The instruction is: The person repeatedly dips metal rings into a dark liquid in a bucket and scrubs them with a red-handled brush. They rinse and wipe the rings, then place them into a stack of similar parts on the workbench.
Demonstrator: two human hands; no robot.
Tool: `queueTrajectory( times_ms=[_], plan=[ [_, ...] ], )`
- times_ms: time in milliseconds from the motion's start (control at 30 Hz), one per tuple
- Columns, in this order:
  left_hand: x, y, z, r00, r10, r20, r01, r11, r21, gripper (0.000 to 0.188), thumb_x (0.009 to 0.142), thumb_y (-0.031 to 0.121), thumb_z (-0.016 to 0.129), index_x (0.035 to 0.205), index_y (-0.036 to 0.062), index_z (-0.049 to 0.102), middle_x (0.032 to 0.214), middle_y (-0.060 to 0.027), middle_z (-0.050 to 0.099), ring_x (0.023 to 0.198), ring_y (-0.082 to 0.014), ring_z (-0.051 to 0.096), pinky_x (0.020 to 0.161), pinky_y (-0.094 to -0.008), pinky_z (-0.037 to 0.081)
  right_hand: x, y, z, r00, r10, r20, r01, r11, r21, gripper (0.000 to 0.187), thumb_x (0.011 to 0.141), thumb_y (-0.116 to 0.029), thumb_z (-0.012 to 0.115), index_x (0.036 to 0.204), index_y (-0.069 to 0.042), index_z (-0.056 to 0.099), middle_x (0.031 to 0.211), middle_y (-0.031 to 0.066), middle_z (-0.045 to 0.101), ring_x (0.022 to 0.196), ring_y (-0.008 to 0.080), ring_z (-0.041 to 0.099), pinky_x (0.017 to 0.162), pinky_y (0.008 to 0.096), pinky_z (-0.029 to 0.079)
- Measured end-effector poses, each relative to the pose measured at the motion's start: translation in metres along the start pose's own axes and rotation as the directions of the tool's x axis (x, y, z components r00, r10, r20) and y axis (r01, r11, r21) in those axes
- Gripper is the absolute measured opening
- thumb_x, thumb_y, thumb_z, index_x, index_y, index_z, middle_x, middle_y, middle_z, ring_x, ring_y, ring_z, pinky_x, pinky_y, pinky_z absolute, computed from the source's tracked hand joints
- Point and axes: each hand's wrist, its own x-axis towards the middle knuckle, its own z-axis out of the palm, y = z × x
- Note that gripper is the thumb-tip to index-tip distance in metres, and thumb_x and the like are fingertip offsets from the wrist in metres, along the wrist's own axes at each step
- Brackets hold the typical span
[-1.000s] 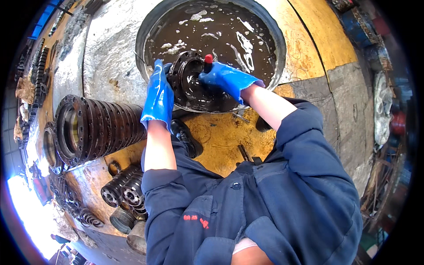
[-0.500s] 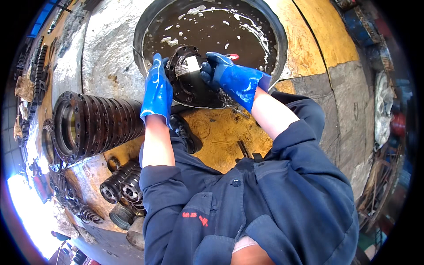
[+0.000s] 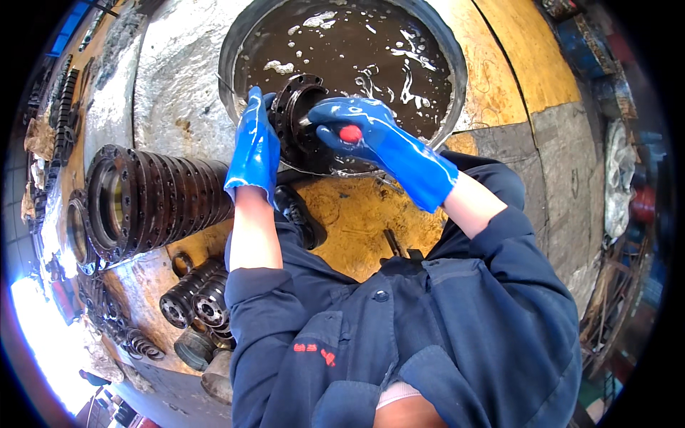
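The left hand (image 3: 255, 146) is bracing the black flanged hub (image 3: 298, 118) by its rim over the basin (image 3: 235, 43) of dark liquid, while the right hand (image 3: 357, 128) is closed around a red-tipped tool (image 3: 349, 133) against it. The hub looks heavy, rigid and slippery when wet; the rim seems the safest hold.

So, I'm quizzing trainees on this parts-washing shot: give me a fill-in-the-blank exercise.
1. Both hands wear ___ rubber gloves.
2. The left hand steadies a dark metal flange over a round ___ of dirty liquid.
3. The right hand grips a tool with a ___ handle end.

Missing: blue; basin; red
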Motion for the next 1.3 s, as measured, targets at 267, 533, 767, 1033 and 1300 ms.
queueTrajectory(
  times_ms=[267, 533, 767, 1033, 1300],
  plan=[
    [-0.009, 0.007, 0.0, 1.0, -0.001, -0.007, 0.001, 1.0, 0.024, 0.054, 0.1, 0.041, 0.072, 0.125, -0.0072, 0.07, 0.117, -0.0172, 0.074, 0.105, -0.0249, 0.066, 0.097, -0.037, 0.05, 0.064, -0.028, -0.004, 0.82, -0.118, 0.561, 0.224, 0.967, -0.124, 0.02, 0.09, -0.025, 0.074, 0.108, -0.016, 0.073, 0.108, 0.0086, 0.073, 0.084, 0.0348, 0.073, 0.071, 0.0431, 0.06],
    [-0.01, 0.007, -0.001, 1.0, -0.007, -0.004, 0.007, 0.999, 0.04, 0.054, 0.099, 0.04, 0.073, 0.124, -0.007, 0.07, 0.116, -0.0169, 0.074, 0.104, -0.0248, 0.066, 0.096, -0.0371, 0.05, 0.081, 0.046, -0.016, 0.764, 0.606, 0.221, -0.644, 0.695, 0.321, 0.044, 0.099, -0.042, 0.064, 0.113, -0.003, 0.077, 0.106, 0.0259, 0.076, 0.098, 0.0415, 0.074, 0.088, 0.0428, 0.058],
    [-0.008, 0.009, 0.005, 1.0, 0.001, 0.023, -0.002, 0.998, 0.068, 0.053, 0.098, 0.04, 0.074, 0.124, -0.0069, 0.071, 0.115, -0.0167, 0.075, 0.104, -0.0247, 0.066, 0.096, -0.0372, 0.05, 0.04, 0.048, -0.015, 0.593, 0.805, -0.002, -0.767, 0.565, 0.304, 0.046, 0.102, -0.043, 0.06, 0.106, 0.0, 0.076, 0.1, 0.028, 0.076, 0.097, 0.0431, 0.074, 0.083, 0.0496, 0.057],
    [0.003, 0.029, 0.045, 0.988, 0.042, 0.149, -0.087, 0.948, 0.306, 0.055, 0.087, 0.034, 0.085, 0.122, -0.0053, 0.072, 0.116, -0.0179, 0.076, 0.104, -0.0288, 0.071, 0.094, -0.0397, 0.053, 0.015, 0.078, 0.002, 0.396, 0.917, 0.055, -0.913, 0.399, -0.087, 0.045, 0.096, -0.044, 0.067, 0.114, -0.004, 0.077, 0.11, 0.0254, 0.076, 0.106, 0.0449, 0.072, 0.09, 0.0477, 0.057],
    [0.036, 0.002, 0.05, 0.99, 0.13, 0.051, -0.099, 0.393, 0.914, 0.066, 0.079, 0.034, 0.089, 0.129, -0.0046, 0.067, 0.12, -0.0189, 0.075, 0.105, -0.0279, 0.073, 0.093, -0.0422, 0.056, 0.016, 0.035, -0.081, 0.498, 0.854, 0.153, -0.866, 0.499, 0.029, 0.047, 0.086, -0.049, 0.065, 0.093, -0.004, 0.074, 0.088, 0.0211, 0.075, 0.087, 0.0361, 0.074, 0.08, 0.0439, 0.057]
  ],
)
